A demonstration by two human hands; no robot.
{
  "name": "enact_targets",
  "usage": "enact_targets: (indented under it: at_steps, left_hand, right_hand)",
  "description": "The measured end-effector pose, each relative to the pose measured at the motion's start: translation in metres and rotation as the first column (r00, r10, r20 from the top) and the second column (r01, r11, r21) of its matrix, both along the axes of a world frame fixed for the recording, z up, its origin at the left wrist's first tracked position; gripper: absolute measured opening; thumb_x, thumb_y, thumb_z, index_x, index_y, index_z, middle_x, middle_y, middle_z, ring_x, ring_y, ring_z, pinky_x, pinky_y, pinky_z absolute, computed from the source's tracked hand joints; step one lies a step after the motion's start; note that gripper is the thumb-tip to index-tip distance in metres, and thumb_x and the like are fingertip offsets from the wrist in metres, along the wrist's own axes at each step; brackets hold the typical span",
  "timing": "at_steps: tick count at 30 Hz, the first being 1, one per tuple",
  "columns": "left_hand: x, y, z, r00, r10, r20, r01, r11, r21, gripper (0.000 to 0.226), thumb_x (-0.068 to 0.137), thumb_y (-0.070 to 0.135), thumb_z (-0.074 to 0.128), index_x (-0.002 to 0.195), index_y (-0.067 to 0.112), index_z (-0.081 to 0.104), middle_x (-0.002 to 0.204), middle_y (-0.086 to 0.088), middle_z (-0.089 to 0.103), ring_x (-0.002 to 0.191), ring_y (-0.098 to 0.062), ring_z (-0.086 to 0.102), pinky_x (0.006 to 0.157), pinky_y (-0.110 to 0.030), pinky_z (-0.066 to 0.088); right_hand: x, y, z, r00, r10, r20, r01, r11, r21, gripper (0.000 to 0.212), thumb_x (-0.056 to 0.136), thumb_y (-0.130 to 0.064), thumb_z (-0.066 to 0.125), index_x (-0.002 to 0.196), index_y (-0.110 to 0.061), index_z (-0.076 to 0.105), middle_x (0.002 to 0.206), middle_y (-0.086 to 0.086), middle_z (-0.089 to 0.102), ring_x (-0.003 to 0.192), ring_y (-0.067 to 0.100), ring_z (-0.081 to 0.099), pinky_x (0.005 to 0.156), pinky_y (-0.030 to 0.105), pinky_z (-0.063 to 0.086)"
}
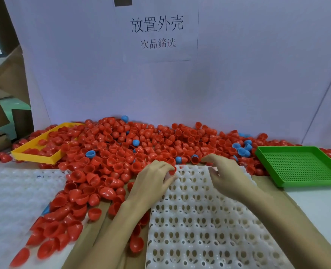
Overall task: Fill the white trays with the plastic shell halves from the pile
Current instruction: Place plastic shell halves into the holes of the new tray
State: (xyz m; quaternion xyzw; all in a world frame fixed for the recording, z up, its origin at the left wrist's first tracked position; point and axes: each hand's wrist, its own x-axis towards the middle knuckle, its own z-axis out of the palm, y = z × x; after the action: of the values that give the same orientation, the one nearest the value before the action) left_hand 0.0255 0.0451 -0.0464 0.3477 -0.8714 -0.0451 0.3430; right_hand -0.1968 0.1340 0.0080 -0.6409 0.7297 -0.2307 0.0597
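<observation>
A white backboard carrying a paper sign with printed characters is standing behind your bench, and a wide pile of red shell halves with a few blue shell halves mixed in is lying along its foot. A yellow tray is sitting half buried at the pile's left, a green perforated tray is lying to the right, and cardboard is leaning at the far left. You are working over the white tray nearest you, its cups bare; its lower edge is running out of view. Your left hand is pinching a red shell half at the tray's far edge, mostly hiding it. Your right hand is hovering with fingers curled; whether it is holding anything I cannot tell. A second white tray at left is looking blurred.
</observation>
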Motion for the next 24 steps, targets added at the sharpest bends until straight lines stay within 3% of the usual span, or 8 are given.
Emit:
enact_targets:
  at_steps: [4, 7, 9, 12, 15, 18, 21, 24]
  left_hand:
    - [-0.001, 0.004, 0.005, 1.0, -0.005, 0.031, 0.008, 0.997, -0.077, 0.018, 0.1, 0.031, 0.069, 0.112, 0.019, 0.076, 0.112, 0.01, 0.069, 0.106, -0.009, 0.059, 0.097, -0.032, 0.05]
    - [0.002, 0.007, 0.007, 1.0, -0.016, 0.012, 0.017, 0.997, -0.075, 0.015, 0.101, 0.03, 0.069, 0.106, 0.018, 0.076, 0.106, 0.01, 0.067, 0.099, -0.009, 0.058, 0.093, -0.031, 0.05]
    - [0.004, 0.007, 0.007, 1.0, -0.026, -0.004, 0.025, 0.998, -0.057, 0.013, 0.1, 0.029, 0.069, 0.103, 0.018, 0.076, 0.103, 0.01, 0.066, 0.096, -0.007, 0.056, 0.091, -0.031, 0.051]
    - [0.005, 0.007, 0.006, 0.999, -0.028, -0.017, 0.027, 0.999, -0.042, 0.012, 0.1, 0.029, 0.07, 0.1, 0.018, 0.076, 0.101, 0.01, 0.065, 0.095, -0.006, 0.055, 0.09, -0.031, 0.051]
    - [0.006, 0.007, 0.007, 1.0, -0.02, -0.016, 0.02, 0.999, -0.042, 0.013, 0.101, 0.029, 0.069, 0.101, 0.018, 0.076, 0.101, 0.01, 0.065, 0.096, -0.007, 0.055, 0.092, -0.032, 0.05]
    - [0.006, 0.012, 0.012, 1.0, -0.004, -0.03, 0.002, 0.998, -0.058, 0.015, 0.102, 0.028, 0.066, 0.106, 0.017, 0.076, 0.105, 0.008, 0.067, 0.1, -0.009, 0.058, 0.093, -0.033, 0.05]
    - [0.0, 0.021, 0.017, 0.99, -0.048, -0.134, 0.051, 0.998, 0.021, 0.026, 0.104, 0.031, 0.064, 0.126, 0.018, 0.07, 0.121, 0.01, 0.064, 0.114, -0.006, 0.059, 0.101, -0.026, 0.05]
    - [-0.009, 0.034, 0.019, 0.975, -0.12, -0.187, 0.155, 0.971, 0.184, 0.05, 0.101, 0.044, 0.065, 0.148, 0.03, 0.052, 0.138, 0.017, 0.048, 0.123, 0.001, 0.053, 0.103, -0.021, 0.05]
  right_hand:
    - [-0.029, -0.047, -0.001, 0.979, -0.143, -0.145, 0.148, 0.989, 0.029, 0.063, 0.095, 0.013, 0.05, 0.15, -0.018, 0.049, 0.151, 0.008, 0.054, 0.133, 0.027, 0.056, 0.106, 0.04, 0.052]
    - [-0.048, -0.07, -0.011, 0.978, -0.064, -0.196, 0.073, 0.997, 0.038, 0.052, 0.102, -0.003, 0.058, 0.15, -0.022, 0.053, 0.156, 0.005, 0.051, 0.141, 0.026, 0.051, 0.115, 0.04, 0.046]
    - [-0.057, -0.079, -0.018, 0.98, -0.041, -0.194, 0.058, 0.995, 0.08, 0.038, 0.101, -0.014, 0.065, 0.138, -0.022, 0.064, 0.147, 0.007, 0.058, 0.132, 0.024, 0.057, 0.111, 0.038, 0.048]
    - [-0.063, -0.086, -0.022, 0.984, -0.109, -0.142, 0.116, 0.992, 0.044, 0.024, 0.091, -0.022, 0.079, 0.114, -0.02, 0.071, 0.126, 0.007, 0.062, 0.107, 0.018, 0.056, 0.096, 0.028, 0.046]
    - [-0.06, -0.08, -0.019, 0.985, -0.153, -0.074, 0.146, 0.984, -0.103, 0.023, 0.092, -0.022, 0.079, 0.113, -0.016, 0.071, 0.114, 0.005, 0.059, 0.099, 0.017, 0.055, 0.089, 0.028, 0.045]
    - [-0.048, -0.063, -0.009, 0.993, -0.109, 0.045, 0.117, 0.964, -0.241, 0.02, 0.091, -0.026, 0.079, 0.108, -0.02, 0.073, 0.098, 0.001, 0.06, 0.079, 0.011, 0.054, 0.074, 0.021, 0.042]
    - [-0.029, -0.037, -0.001, 0.982, 0.029, 0.187, 0.01, 0.979, -0.205, 0.019, 0.088, -0.033, 0.081, 0.105, -0.027, 0.074, 0.095, -0.005, 0.066, 0.075, 0.006, 0.062, 0.065, 0.015, 0.048]
    - [-0.008, -0.01, 0.0, 0.956, 0.139, 0.26, -0.097, 0.981, -0.166, 0.02, 0.086, -0.032, 0.083, 0.104, -0.031, 0.074, 0.098, -0.009, 0.068, 0.076, 0.004, 0.068, 0.068, 0.017, 0.056]
